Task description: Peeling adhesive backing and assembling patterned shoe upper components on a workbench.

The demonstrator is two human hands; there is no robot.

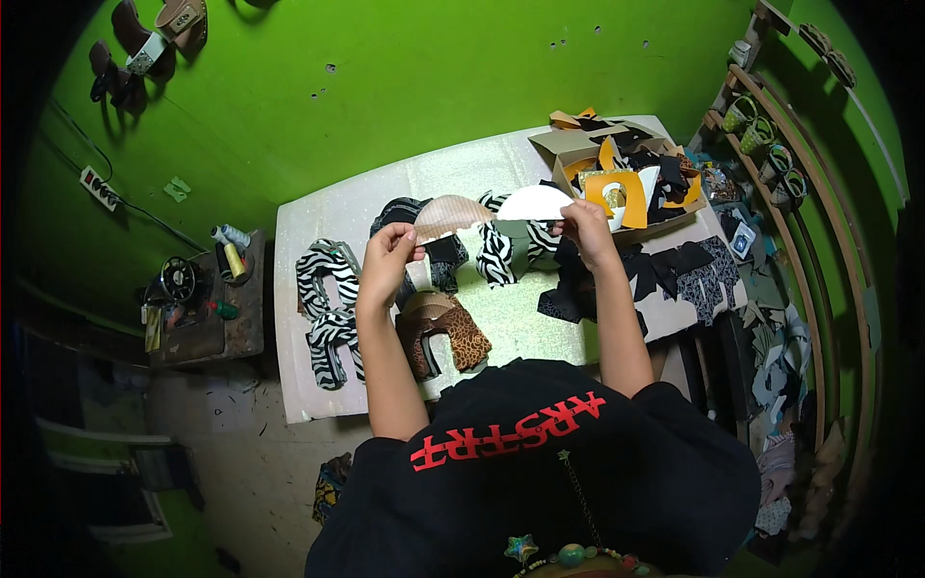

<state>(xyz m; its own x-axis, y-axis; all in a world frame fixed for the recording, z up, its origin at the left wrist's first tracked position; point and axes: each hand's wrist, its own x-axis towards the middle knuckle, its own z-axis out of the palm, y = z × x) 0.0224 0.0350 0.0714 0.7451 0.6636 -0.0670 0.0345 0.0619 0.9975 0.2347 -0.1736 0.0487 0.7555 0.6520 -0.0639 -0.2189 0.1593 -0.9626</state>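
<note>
My left hand (386,262) is closed in a pinch at the upper edge of a dark patterned fabric piece (446,260), which hangs over the table. To the right, my right hand (587,233) pinches the end of a zebra-print and olive-green fabric piece (518,250). Whether the two pieces are joined I cannot tell. Just behind them lie a white half-round piece (536,200) and a beige half-round piece (451,216). Zebra-print curved pieces (328,275) are stacked left of my left hand. Leopard-print curved pieces (464,339) lie nearer to me.
The white-covered table (453,173) stands against a green wall. At its back right, a cardboard box (564,146) overflows with yellow and black scraps. Dark cut pieces (689,275) lie on the right. A small bench (236,328) with thread cones (234,260) and a handwheel (178,278) stands left.
</note>
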